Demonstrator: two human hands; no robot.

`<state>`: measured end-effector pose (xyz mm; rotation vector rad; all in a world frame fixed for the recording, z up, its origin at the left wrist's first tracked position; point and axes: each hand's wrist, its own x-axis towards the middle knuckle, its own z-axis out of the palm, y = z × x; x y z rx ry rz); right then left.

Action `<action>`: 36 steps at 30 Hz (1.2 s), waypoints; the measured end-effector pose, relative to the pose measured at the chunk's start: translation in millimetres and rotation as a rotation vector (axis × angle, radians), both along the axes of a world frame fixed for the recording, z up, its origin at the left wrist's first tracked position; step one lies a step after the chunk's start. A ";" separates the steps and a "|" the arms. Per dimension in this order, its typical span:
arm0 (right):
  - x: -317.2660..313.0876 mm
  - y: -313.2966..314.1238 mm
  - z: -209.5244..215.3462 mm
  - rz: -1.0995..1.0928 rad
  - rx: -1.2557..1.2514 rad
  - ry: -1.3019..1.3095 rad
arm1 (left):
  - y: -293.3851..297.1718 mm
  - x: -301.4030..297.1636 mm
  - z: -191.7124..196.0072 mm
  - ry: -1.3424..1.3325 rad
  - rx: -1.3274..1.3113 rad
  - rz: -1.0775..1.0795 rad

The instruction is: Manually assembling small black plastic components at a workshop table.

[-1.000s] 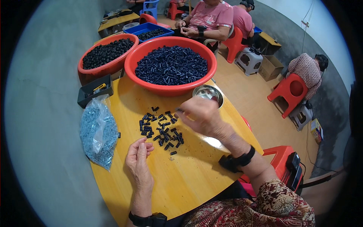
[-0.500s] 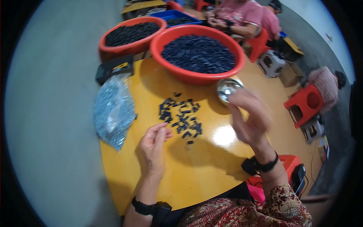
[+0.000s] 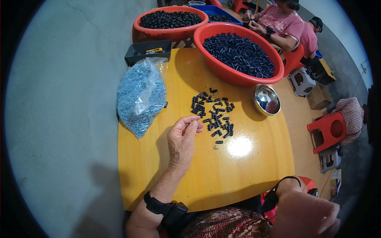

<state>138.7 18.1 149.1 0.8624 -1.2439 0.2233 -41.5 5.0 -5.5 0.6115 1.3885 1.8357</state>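
Fingers of my left hand (image 3: 181,139) are loosely curled, the thumb lying close to the forefinger; whether anything is pinched between them, I cannot tell. Their tips are right at the near left edge of a loose scatter of short black tubes (image 3: 216,123) on the yellow table (image 3: 222,178). My right hand (image 3: 305,212) is a blur at the lower right, past the table's near edge; how open it is, or what it holds, I cannot tell. Right of the tubes sits a shiny metal bowl (image 3: 259,108). Beyond them, a big red basin (image 3: 222,69) is heaped with dark pieces. On the left lies a clear plastic bag (image 3: 141,99) full of small bluish bits, with a dark tray (image 3: 137,60) just behind it, holding a yellow-handled tool (image 3: 154,50).
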 end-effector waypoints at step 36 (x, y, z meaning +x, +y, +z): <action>-153.8 114.7 -68.4 -0.764 -0.011 -1.156 | -15.1 -85.7 15.0 0.874 -0.199 0.729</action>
